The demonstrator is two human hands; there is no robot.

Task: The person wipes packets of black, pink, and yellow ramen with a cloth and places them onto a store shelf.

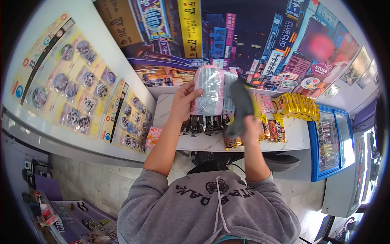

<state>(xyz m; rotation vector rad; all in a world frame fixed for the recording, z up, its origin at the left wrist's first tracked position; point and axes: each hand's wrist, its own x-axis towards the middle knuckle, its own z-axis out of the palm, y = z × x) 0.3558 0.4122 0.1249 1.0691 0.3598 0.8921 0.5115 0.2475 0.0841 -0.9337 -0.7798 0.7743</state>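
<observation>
My left hand [187, 97] is closed on the left edge of a pink and clear plastic package [211, 87], held up over the white marble-patterned table [294, 136]. My right hand [252, 127] grips the lower end of a dark, blurred object [241, 105], upright in front of the package's right side; what it is I cannot make out. Behind and below the package, black packets [198, 124] lie in a row. Gold and black noodle packs [277, 130] lie just right of my right hand.
A row of yellow packs [295, 106] stands at the table's back right. A pink bag [153, 137] sits at its left edge. Beyond the right end is a blue-framed freezer [334, 140]. Badge sheets [69, 85] hang on the left panel. A dark chair [280, 162] is below the table.
</observation>
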